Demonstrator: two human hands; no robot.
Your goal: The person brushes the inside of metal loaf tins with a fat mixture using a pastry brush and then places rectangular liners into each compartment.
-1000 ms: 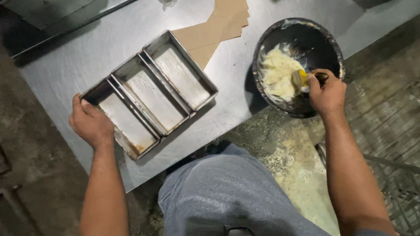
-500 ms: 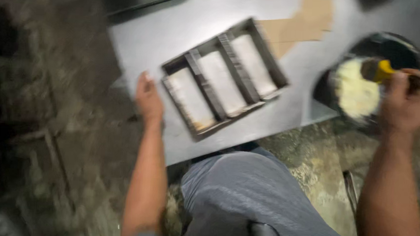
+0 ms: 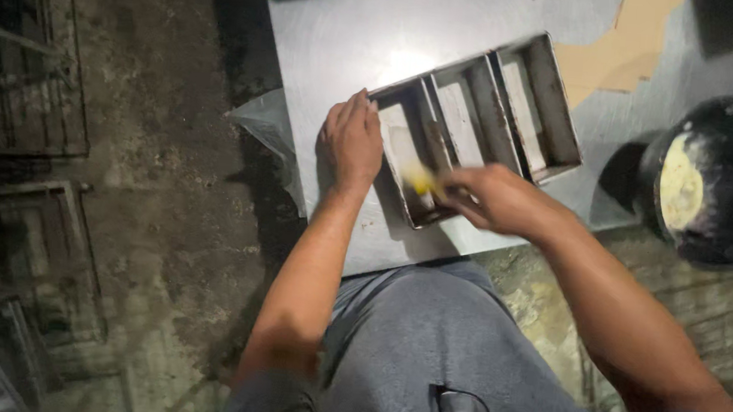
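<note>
Our left hand [image 3: 352, 140] lies flat on the near end of the three-part baking tin [image 3: 475, 123], fingers spread a little, so the tin stays put. Our right hand [image 3: 492, 198] sits at 3 o'clock from it, fingers closed around a yellow brush [image 3: 421, 182] dipping into the nearest part. The dark bowl [image 3: 716, 183] of pale grease waits at 3 o'clock on the metal table [image 3: 344, 41].

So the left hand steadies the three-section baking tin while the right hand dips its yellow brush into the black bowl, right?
Not quite. In the head view the right hand holds the yellow brush over the baking tin, not in the black bowl. The left hand does steady the tin.
</note>
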